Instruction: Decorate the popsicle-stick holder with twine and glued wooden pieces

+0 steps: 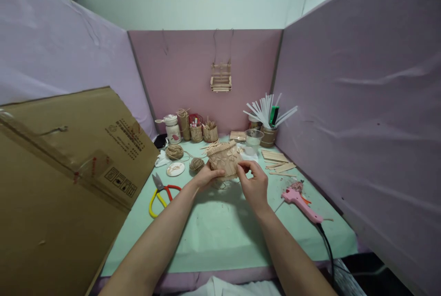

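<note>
My left hand (207, 175) is closed around the lower left side of a small tan pot (222, 158), which has a braided-looking rim and raised flower shapes on its wall. The pot is held up over the table, slightly tilted. At its right side, the thumb and forefinger of my right hand (254, 183) are pinched together against the wall; whatever they hold there is too small to make out. A thin strand of twine (220, 186) shows below the pot. Close behind my left hand sits a small ball of twine (196, 164).
Scissors (160, 191) lie open at left by a cardboard box (69, 172). A pink glue gun (303, 204) with a black cord lies at right. Wooden sticks (277, 160), a larger twine ball (174, 151), a white disc (175, 169) and a cup of white strips (268, 135) stand behind.
</note>
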A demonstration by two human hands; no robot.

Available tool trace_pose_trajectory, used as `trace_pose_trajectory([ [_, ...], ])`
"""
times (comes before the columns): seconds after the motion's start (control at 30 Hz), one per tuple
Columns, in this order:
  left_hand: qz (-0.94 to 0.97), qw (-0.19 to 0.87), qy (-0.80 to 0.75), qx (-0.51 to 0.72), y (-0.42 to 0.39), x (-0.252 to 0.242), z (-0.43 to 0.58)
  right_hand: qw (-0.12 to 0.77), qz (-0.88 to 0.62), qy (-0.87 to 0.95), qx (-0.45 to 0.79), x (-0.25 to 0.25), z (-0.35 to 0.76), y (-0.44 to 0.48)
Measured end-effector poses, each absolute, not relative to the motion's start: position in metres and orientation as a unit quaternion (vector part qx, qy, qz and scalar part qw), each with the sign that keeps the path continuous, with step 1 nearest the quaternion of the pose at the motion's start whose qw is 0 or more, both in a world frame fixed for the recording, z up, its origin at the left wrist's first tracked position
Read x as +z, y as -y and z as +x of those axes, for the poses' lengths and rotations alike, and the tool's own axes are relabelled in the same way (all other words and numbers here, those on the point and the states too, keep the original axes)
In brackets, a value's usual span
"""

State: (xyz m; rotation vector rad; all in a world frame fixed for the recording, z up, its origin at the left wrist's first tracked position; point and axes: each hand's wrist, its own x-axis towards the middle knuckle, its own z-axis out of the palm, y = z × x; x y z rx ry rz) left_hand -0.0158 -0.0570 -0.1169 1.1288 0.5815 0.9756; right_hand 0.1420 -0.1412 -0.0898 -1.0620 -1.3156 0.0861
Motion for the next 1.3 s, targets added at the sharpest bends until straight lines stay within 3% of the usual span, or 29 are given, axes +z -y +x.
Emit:
trace_pose_trajectory([
  [0.33,0.503,0.698,-0.265,0.435,0.060,-0.114,-0.014,0.669,-0.493,0.545,0.107,-0.090,0.141,0.144],
  [1.3,0.504,0.668,-0.276,0.473,0.060,-0.118,-0.010,0.615,-0.546,0.546,0.163,-0.087,0.150,0.131],
])
